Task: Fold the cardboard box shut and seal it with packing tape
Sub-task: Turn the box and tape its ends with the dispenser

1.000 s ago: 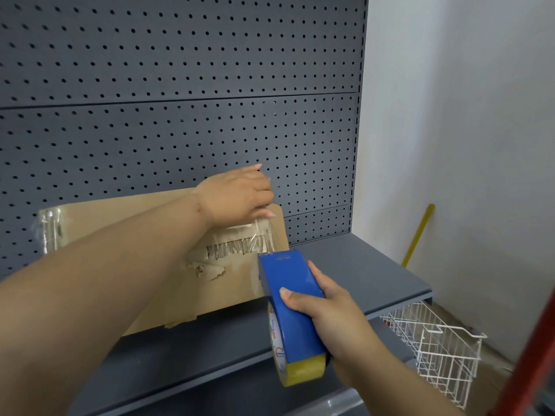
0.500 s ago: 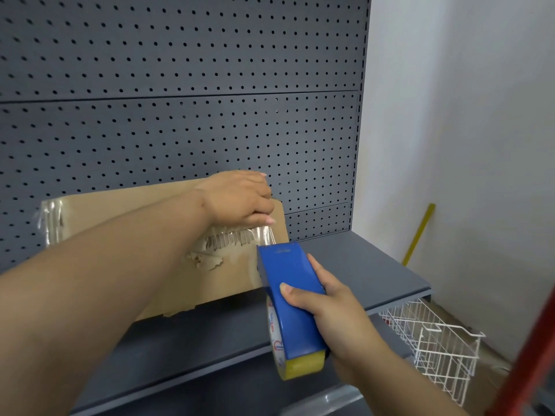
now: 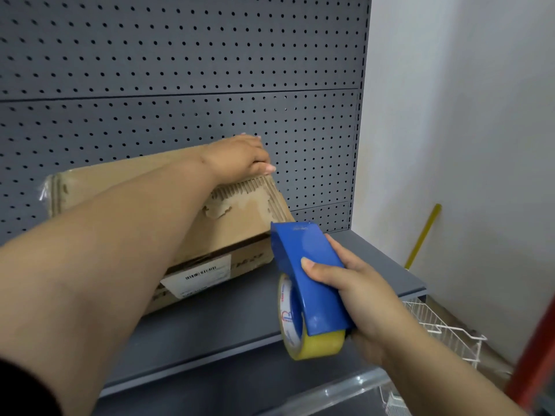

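A flat brown cardboard box [image 3: 240, 232] leans on the grey shelf [image 3: 228, 319] against the pegboard. Its face is torn near the top right, and a white barcode label [image 3: 198, 279] shows on its lower side. My left hand [image 3: 240, 159] grips the box's top right corner, fingers curled over the edge. My right hand [image 3: 357, 292] holds a blue tape dispenser [image 3: 309, 274] with a yellowish tape roll [image 3: 312, 346], its front end close to the box's lower right corner. Clear tape wraps the box's left end [image 3: 49, 190].
A grey pegboard panel [image 3: 180, 70] backs the shelf. A white wall is on the right, with a yellow stick [image 3: 423, 235] leaning against it. A white wire basket [image 3: 444, 331] sits below the shelf's right end. A red post [image 3: 537, 361] stands at the right edge.
My left hand has tilted the box so its labelled side now shows. The dispenser has moved down and away from the torn upper corner toward the box's lower right corner.
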Demonstrator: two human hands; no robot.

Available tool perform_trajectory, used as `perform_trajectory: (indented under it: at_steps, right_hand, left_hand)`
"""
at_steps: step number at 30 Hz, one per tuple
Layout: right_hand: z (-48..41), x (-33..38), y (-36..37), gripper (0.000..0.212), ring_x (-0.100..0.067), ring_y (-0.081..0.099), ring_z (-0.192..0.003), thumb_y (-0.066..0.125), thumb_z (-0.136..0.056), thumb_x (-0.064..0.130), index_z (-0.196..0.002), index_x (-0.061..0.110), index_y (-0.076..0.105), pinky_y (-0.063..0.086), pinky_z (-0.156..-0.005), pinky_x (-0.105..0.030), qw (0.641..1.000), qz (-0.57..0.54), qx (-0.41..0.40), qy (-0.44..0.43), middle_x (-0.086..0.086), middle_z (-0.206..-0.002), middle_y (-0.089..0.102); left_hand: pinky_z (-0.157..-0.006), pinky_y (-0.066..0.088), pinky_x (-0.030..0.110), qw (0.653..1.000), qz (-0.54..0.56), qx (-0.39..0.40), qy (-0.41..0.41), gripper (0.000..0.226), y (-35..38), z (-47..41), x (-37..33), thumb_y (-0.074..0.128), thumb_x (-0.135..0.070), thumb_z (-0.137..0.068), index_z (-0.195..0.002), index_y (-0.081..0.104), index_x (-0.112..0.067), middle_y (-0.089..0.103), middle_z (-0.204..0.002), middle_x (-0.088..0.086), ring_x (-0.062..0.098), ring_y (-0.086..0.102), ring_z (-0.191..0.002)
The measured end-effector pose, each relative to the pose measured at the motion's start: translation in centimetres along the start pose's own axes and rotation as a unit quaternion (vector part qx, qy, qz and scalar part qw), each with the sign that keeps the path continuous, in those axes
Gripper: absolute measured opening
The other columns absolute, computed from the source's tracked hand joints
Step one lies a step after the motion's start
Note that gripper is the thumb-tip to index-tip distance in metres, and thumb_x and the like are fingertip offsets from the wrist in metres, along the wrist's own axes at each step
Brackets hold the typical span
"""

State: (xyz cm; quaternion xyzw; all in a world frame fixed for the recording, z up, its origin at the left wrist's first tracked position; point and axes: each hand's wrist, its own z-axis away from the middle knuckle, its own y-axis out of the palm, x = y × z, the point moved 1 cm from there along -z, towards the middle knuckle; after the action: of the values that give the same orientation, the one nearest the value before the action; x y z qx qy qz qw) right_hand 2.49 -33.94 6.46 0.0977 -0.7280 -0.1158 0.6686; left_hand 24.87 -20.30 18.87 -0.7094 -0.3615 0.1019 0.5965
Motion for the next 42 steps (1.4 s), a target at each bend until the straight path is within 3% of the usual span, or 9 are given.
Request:
perform_trajectory:
  at_steps: [3, 7, 12, 16, 22, 29, 35, 39, 42]
  right_hand:
    - [-0.4, 0.2, -1.0, 0.031, -0.021, 0.068, -0.07, 0.063, -0.084, 0.009, -0.105, 0.031, 0.068, 0.055, -0.056, -0.026, 1.0, 0.015, 0.003, 0.017, -0.008, -0.096, 0.075]
    - [-0.3, -0.3, -2.2, 0.025, -0.022, 0.067, -0.07, 0.064, -0.083, 0.01, -0.092, 0.033, 0.071, 0.055, -0.057, -0.027, 0.998, 0.042, 0.015, 0.041, -0.009, -0.092, 0.075]
    - [-0.1, -0.9, -2.9, 0.027, -0.023, 0.067, -0.072, 0.065, -0.083, 0.009, -0.099, 0.031, 0.067, 0.055, -0.058, -0.028, 0.996, 0.063, 0.028, 0.062, -0.011, -0.096, 0.074]
    - [0.0, -1.3, -3.6, 0.031, -0.02, 0.07, -0.075, 0.066, -0.083, 0.012, -0.102, 0.036, 0.064, 0.054, -0.06, -0.028, 0.993, 0.077, 0.03, 0.079, -0.002, -0.093, 0.076]
    - [0.1, -1.1, -3.8, 0.045, -0.012, 0.071, -0.088, 0.068, -0.083, 0.019, -0.101, 0.056, 0.05, 0.057, -0.078, -0.03, 0.992, 0.101, 0.055, 0.043, 0.015, -0.095, 0.074]
    - [-1.3, 0.9, -2.5, 0.069, -0.01, 0.069, -0.095, 0.07, -0.081, 0.022, -0.127, 0.06, 0.037, 0.052, -0.093, -0.04, 0.99, 0.124, 0.064, -0.034, 0.021, -0.1, 0.072]
    - [-1.6, 0.2, -3.3, 0.062, -0.007, 0.068, -0.095, 0.071, -0.078, 0.027, -0.105, 0.071, 0.037, 0.051, -0.094, -0.04, 0.988, 0.139, 0.06, -0.016, 0.024, -0.1, 0.071]
    - [-1.1, -0.5, -3.5, 0.065, -0.003, 0.067, -0.097, 0.073, -0.078, 0.023, -0.118, 0.062, 0.039, 0.05, -0.096, -0.034, 0.986, 0.158, 0.058, -0.002, 0.025, -0.101, 0.07]
    - [0.3, -1.5, -3.5, 0.074, 0.007, 0.058, -0.107, 0.071, -0.08, 0.021, -0.132, 0.053, 0.029, 0.044, -0.096, -0.016, 0.974, 0.208, 0.08, 0.033, 0.03, -0.119, 0.058]
  left_hand:
    - [-0.111, 0.019, 0.032, 0.997, 0.057, -0.052, -0.024, 0.037, 0.6, 0.4, -1.6, 0.046, -0.034, -0.095, -0.129, 0.054, -0.021, 0.037, -0.146, 0.001, 0.02, 0.023, -0.138]
    - [-0.1, 0.034, 0.034, 0.997, -0.019, -0.072, 0.017, 0.031, 1.9, 1.5, -3.1, 0.046, -0.033, -0.095, -0.117, 0.063, -0.018, 0.054, -0.122, 0.005, 0.025, 0.04, -0.12]
    - [-0.117, 0.008, 0.041, 0.994, -0.107, -0.005, -0.014, 0.041, 3.0, 1.9, -4.7, 0.03, -0.036, -0.1, -0.122, 0.056, -0.013, 0.049, -0.133, 0.009, 0.025, 0.02, -0.142]
    - [-0.113, -0.009, 0.056, 0.988, -0.143, 0.055, -0.016, 0.057, 3.7, 3.2, -5.6, 0.014, -0.061, -0.09, -0.132, 0.041, -0.033, 0.03, -0.147, 0.007, 0.025, -0.005, -0.146]
    - [-0.109, -0.008, 0.065, 0.986, -0.154, 0.059, -0.018, 0.074, 3.1, 3.7, -4.7, 0.006, -0.078, -0.074, -0.117, 0.049, -0.036, 0.031, -0.142, 0.005, 0.024, -0.006, -0.145]
    - [-0.114, 0.007, 0.059, 0.993, -0.06, 0.064, -0.079, 0.055, -0.7, 2.4, -1.2, 0.021, -0.065, -0.084, -0.118, 0.049, -0.033, 0.032, -0.136, 0.003, 0.024, 0.011, -0.143]
    - [-0.114, 0.001, 0.058, 0.993, -0.036, 0.075, -0.08, 0.041, 1.4, 1.7, -1.2, 0.033, -0.056, -0.091, -0.116, 0.052, -0.03, 0.033, -0.135, 0.003, 0.021, 0.003, -0.145]
    - [-0.113, -0.002, 0.058, 0.993, -0.025, 0.084, -0.084, 0.042, 1.3, 1.7, -1.1, 0.034, -0.056, -0.091, -0.118, 0.051, -0.03, 0.032, -0.136, 0.003, 0.021, 0.001, -0.145]
    - [-0.114, -0.002, 0.059, 0.992, -0.045, 0.086, -0.082, 0.044, 1.6, 1.8, -1.1, 0.033, -0.057, -0.09, -0.119, 0.051, -0.03, 0.032, -0.138, 0.004, 0.021, -0.001, -0.145]
